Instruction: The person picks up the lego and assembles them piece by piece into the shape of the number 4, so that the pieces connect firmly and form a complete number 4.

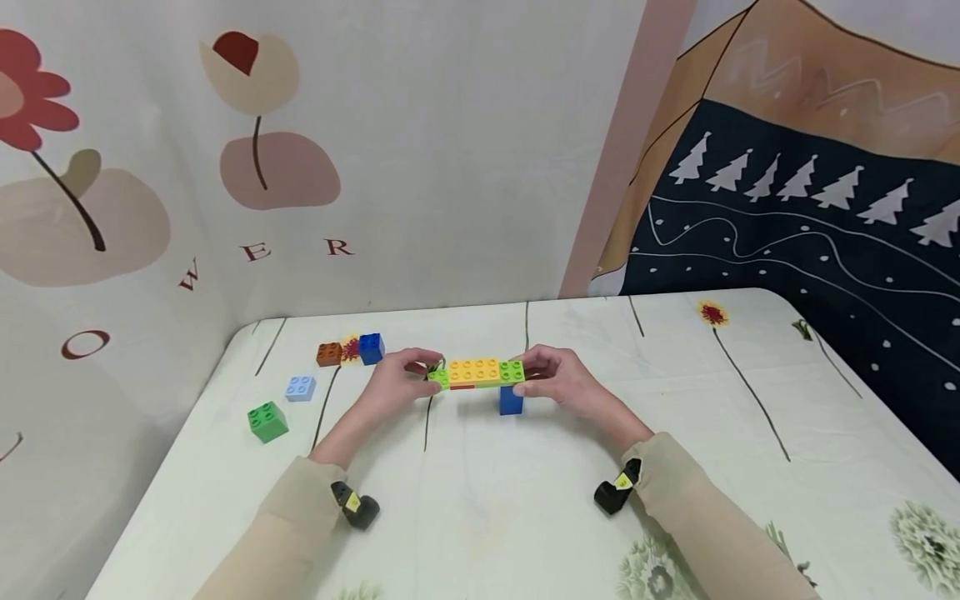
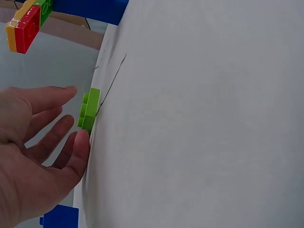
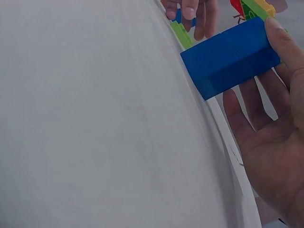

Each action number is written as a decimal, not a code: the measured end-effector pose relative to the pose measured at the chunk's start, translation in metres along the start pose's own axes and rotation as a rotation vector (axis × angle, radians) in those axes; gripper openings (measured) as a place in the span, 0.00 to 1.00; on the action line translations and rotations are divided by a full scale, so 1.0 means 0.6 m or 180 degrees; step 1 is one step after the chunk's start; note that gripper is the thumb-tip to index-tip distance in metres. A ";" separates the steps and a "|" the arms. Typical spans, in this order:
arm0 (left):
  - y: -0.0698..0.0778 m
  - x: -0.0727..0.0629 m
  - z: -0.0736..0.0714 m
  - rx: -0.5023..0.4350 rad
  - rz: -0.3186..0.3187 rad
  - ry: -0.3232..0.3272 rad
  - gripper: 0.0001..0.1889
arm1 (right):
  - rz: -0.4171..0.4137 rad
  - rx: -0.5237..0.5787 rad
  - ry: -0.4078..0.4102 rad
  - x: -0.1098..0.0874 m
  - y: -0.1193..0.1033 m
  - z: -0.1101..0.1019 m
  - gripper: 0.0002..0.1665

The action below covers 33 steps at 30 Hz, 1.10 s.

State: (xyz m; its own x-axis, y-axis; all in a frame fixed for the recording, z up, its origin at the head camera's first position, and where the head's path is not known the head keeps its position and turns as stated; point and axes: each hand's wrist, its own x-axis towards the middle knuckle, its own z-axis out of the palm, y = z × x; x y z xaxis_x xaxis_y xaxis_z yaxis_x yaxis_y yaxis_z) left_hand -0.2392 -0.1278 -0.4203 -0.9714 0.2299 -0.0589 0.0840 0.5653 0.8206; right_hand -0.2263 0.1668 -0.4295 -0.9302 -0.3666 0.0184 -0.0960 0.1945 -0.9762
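Note:
My right hand (image 1: 558, 377) grips the end of a toy brick build between thumb and fingers. Its upright post (image 3: 230, 57) is two stacked blue bricks. A yellow brick (image 1: 474, 372) and a light green brick (image 1: 512, 372) top it, with a red brick (image 2: 27, 29) under the yellow overhang. Whether the post's foot touches the table cannot be told. Beside the overhang, my left hand (image 2: 42, 137) has its fingers spread loosely around a separate light green brick (image 2: 90, 109) on the table. The index fingertip stands off this brick; the thumb is close to its near end.
To the left on the white tablecloth (image 1: 480, 500) lie a brown brick (image 1: 328, 354), a dark blue brick (image 1: 371, 348), a pale blue brick (image 1: 301, 387) and a green brick (image 1: 267, 422). A printed curtain (image 1: 465, 167) hangs behind the table.

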 end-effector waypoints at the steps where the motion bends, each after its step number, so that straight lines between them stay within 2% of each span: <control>1: -0.001 0.001 0.000 0.0011 -0.0013 -0.0014 0.26 | -0.0005 0.0005 -0.0001 0.000 0.000 0.000 0.21; 10: -0.007 0.010 0.005 0.0070 -0.0155 -0.0030 0.25 | 0.0007 0.0068 -0.0011 0.000 -0.001 0.002 0.21; 19: -0.003 0.009 0.012 0.0180 -0.0095 -0.0065 0.27 | 0.0013 0.0123 -0.0020 0.000 -0.001 0.000 0.21; 33: -0.005 0.005 0.002 -0.0098 -0.0132 -0.0115 0.25 | -0.0004 0.0137 -0.0026 -0.003 -0.003 0.001 0.21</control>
State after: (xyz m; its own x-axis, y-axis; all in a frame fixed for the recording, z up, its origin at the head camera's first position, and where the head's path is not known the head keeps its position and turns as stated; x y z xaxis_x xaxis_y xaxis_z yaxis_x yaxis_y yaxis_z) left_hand -0.2423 -0.1277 -0.4239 -0.9652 0.2357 -0.1133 0.0366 0.5505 0.8340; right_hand -0.2241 0.1664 -0.4280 -0.9272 -0.3741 0.0181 -0.0816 0.1547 -0.9846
